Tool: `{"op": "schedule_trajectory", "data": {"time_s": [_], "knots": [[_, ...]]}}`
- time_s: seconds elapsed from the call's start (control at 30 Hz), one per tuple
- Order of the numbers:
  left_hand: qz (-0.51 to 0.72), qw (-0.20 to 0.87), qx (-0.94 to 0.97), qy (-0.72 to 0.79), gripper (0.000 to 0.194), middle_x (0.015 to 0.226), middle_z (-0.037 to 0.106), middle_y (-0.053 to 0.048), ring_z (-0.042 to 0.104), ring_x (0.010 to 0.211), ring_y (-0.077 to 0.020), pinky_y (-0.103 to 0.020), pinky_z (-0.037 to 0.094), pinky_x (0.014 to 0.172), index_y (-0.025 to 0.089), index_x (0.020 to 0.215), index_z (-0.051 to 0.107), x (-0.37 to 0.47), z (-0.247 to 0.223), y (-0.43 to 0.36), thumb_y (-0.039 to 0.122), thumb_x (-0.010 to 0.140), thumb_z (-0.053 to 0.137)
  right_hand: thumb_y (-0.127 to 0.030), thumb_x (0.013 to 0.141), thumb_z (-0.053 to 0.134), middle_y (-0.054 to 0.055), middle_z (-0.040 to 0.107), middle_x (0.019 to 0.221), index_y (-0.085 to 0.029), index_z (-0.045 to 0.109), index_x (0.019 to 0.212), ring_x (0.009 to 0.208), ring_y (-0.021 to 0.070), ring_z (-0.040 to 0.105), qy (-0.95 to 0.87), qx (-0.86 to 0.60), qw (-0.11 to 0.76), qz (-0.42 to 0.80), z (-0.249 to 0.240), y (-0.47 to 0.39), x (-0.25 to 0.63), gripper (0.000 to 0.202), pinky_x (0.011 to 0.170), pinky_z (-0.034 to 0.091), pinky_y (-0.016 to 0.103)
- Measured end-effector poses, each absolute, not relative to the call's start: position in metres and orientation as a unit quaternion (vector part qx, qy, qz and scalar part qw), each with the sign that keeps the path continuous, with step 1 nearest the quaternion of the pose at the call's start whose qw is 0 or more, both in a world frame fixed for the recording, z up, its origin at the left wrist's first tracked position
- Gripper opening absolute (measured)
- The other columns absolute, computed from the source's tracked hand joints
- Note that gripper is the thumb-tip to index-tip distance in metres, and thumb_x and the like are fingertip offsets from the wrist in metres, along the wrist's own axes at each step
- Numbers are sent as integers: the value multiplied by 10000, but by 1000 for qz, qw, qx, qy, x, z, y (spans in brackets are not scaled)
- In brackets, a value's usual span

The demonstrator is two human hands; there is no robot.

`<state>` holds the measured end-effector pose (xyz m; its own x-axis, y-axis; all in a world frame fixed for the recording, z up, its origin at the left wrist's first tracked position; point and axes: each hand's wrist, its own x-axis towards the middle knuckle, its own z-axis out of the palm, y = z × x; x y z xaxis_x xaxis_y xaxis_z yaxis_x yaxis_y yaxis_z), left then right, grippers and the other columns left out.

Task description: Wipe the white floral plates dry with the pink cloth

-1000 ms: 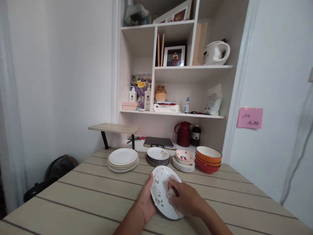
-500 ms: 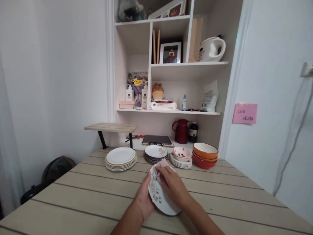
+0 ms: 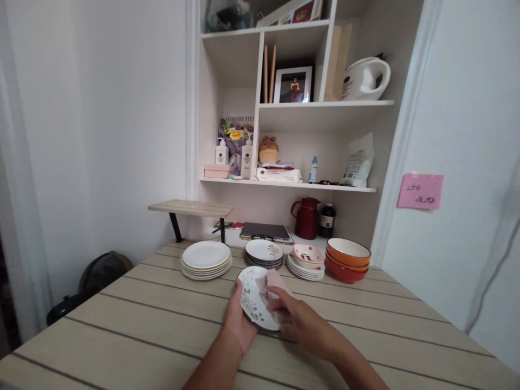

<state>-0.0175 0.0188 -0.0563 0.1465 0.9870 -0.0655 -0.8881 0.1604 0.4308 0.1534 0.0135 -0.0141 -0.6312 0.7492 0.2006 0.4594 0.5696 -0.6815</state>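
Note:
A white plate with a leaf and flower pattern and a dark rim (image 3: 252,295) is tilted above the wooden table. My left hand (image 3: 239,319) grips its left and lower edge, thumb along the rim. Pressed to the right part of the plate's face is a pink cloth (image 3: 274,283), bunched under the bent fingers of my right hand (image 3: 303,322). Just behind the plate stands a stack of similar dark-rimmed plates (image 3: 264,252).
Along the table's (image 3: 162,317) back stand white plates (image 3: 206,254), small plates topped by a pink-rimmed bowl (image 3: 307,254), and orange and red bowls (image 3: 348,252). A raised wooden shelf (image 3: 190,208) and red jug (image 3: 306,218) are behind.
The view has shifted, so the background sits further right. The plate is raised slightly and tilted differently. My right hand has moved right across it, and more of the cloth shows.

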Motion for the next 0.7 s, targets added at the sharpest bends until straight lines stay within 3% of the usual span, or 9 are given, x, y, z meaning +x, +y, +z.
{"op": "schedule_trajectory", "data": {"time_s": [0.1,0.27,0.43,0.5,0.6,0.7], "knots": [[624,751,150,153,617,1122,680,-160,605,1096,-312,-444,394,994,94,1334,486,-16,-55,18,477,852,531,-88,665,484,34,662,1006,-219,392,1358,880,173,610,-808,-376,308,334,-13,20,149,710,815,464,303],[632,745,151,151,604,1196,643,-160,587,1129,-311,-459,359,1026,128,1343,485,-15,-55,20,494,863,504,-257,785,494,74,638,1017,-202,624,1097,837,193,596,-784,-424,370,262,-2,24,157,343,748,475,313],[623,752,150,154,625,1219,631,-151,571,1152,-307,-450,345,1039,145,1346,485,-16,-60,23,514,844,528,-127,689,555,83,575,1229,-273,610,1198,1055,248,536,-848,-464,239,94,-13,31,162,532,888,414,348],[615,758,157,146,633,1221,631,-148,564,1161,-305,-444,342,1041,146,1349,480,-15,-62,24,510,836,544,-100,671,554,105,597,1201,-260,606,1216,1077,278,520,-860,-475,176,53,-18,33,160,570,908,389,372],[604,767,164,141,651,1212,636,-151,563,1160,-309,-442,343,1038,133,1347,480,-15,-62,24,521,829,547,-116,662,565,120,619,1124,-240,574,1257,1026,276,543,-860,-485,142,68,-19,30,157,608,871,395,358],[588,776,176,146,649,1195,646,-154,576,1139,-317,-450,345,1032,128,1332,499,-15,-60,22,535,828,541,-138,656,585,89,595,1146,-279,548,1279,1003,240,557,-864,-459,160,133,-17,23,155,641,856,396,321]]}}
